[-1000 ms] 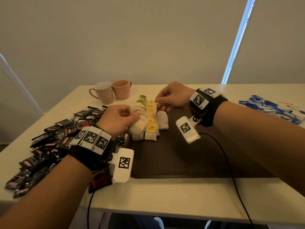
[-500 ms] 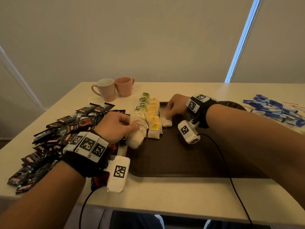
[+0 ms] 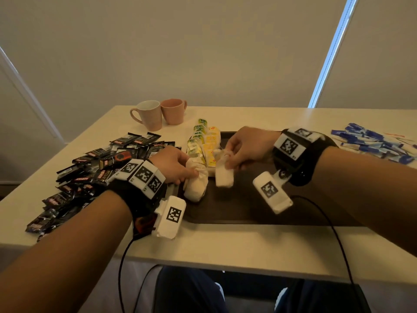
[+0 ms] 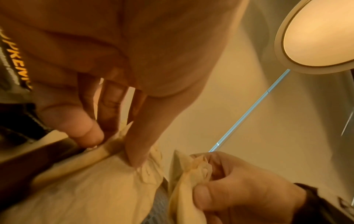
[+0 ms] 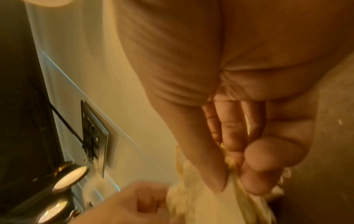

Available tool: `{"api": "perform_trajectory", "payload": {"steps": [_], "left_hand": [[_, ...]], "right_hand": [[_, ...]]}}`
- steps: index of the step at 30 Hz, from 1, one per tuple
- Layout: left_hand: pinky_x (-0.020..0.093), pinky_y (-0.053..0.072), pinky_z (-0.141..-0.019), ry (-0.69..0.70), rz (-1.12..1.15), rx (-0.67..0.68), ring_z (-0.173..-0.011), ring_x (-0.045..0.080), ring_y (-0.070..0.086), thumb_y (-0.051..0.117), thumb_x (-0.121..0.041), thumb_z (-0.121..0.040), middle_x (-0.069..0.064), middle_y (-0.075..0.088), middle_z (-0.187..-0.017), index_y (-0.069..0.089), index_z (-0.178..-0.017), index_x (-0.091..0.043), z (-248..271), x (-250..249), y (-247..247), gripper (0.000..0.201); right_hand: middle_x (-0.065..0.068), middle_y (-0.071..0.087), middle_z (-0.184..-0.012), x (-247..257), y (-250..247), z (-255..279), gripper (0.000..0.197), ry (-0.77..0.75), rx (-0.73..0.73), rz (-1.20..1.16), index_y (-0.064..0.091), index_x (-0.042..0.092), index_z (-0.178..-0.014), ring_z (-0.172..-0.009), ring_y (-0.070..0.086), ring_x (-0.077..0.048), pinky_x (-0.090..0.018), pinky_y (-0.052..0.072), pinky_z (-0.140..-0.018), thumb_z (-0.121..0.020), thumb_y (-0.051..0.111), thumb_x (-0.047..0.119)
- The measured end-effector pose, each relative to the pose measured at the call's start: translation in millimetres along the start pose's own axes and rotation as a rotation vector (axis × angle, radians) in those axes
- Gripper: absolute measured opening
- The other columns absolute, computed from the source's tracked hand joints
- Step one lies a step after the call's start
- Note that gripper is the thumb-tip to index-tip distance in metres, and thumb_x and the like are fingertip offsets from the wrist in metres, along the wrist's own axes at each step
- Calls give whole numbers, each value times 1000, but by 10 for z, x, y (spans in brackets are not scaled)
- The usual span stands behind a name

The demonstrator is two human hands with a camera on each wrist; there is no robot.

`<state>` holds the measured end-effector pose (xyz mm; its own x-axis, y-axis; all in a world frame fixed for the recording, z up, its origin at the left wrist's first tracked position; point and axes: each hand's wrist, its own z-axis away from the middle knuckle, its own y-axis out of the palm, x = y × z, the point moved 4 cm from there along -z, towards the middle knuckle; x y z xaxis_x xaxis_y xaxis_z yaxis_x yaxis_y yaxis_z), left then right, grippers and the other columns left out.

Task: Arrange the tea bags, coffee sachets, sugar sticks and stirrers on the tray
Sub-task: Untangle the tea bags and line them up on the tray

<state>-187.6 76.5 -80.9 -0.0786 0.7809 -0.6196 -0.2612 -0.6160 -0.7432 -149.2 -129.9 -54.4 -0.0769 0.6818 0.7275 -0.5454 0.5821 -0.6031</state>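
So since half a second ago the right hand (image 3: pixel 246 147) has come up off the tray (image 3: pixel 259 206) with a single tea bag (image 3: pixel 224 175) dangling from it, where before it was pressed down next to the row.

Going left to right: the coffee sachets (image 3: pixel 94 168) are all piled loose on the tabletop (image 3: pixel 225 247), none on the tray yet. The left hand (image 3: pixel 173 163) has its fingers (image 4: pixel 139 133) curled round the gathered top of a bundle of tea bags (image 3: pixel 195 184) sitting at the tray's left edge. Just behind it is the row of yellow and green tagged tea bags (image 3: pixel 206 143), part on the tray, part off its far corner. The right hand's thumb and fingers (image 5: pixel 254 171) are pinching the crumpled top of the lifted bag. Far right, the blue sugar sticks (image 3: pixel 372 143) lie well apart from the tray. Can't pick out the stirrers for sure.

My take on doing this bit well: keep the left hand steady on the bundle so it doesn't spill, and set the single bag down flat beside the row, tag end matching the others. Those paper bags are floppy, so lower it rather than drop it or it'll land crooked.
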Motion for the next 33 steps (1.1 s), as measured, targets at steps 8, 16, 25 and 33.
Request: {"api": "perform_trajectory", "payload": {"steps": [8,16,25,33], "left_hand": [[26,57,-60,-32,83,-129,-68,15,68,86,-19,-74,2,68,-94,62,-105,-18,62,6,-43,38],[41,61,-79,-96,11,-90,-75,20,74,91,-23,-67,3,72,-90,57,-105,-21,142,-16,-14,51],[40,59,-84,-73,-76,-47,-84,20,71,91,-20,-65,4,72,-96,55,-128,-15,136,5,-5,73],[36,58,-85,12,-42,-25,-85,14,70,88,-8,-67,0,74,-90,57,-125,-18,153,-25,5,66]], "right_hand": [[-8,73,-72,-17,298,-128,19,133,-86,70,68,8,-83,-60,70,-15,-22,54,-54,-78,83,18],[-10,75,-76,-86,375,-59,26,271,96,79,70,2,-91,-58,68,-16,-22,54,-49,-82,80,24],[-10,76,-81,-105,361,-92,26,251,134,92,71,1,-90,-59,66,-15,-20,50,-50,-88,75,27],[-10,75,-87,-51,393,-98,29,192,155,119,64,-3,-111,-58,65,-13,-21,48,-45,-91,71,16]]}}
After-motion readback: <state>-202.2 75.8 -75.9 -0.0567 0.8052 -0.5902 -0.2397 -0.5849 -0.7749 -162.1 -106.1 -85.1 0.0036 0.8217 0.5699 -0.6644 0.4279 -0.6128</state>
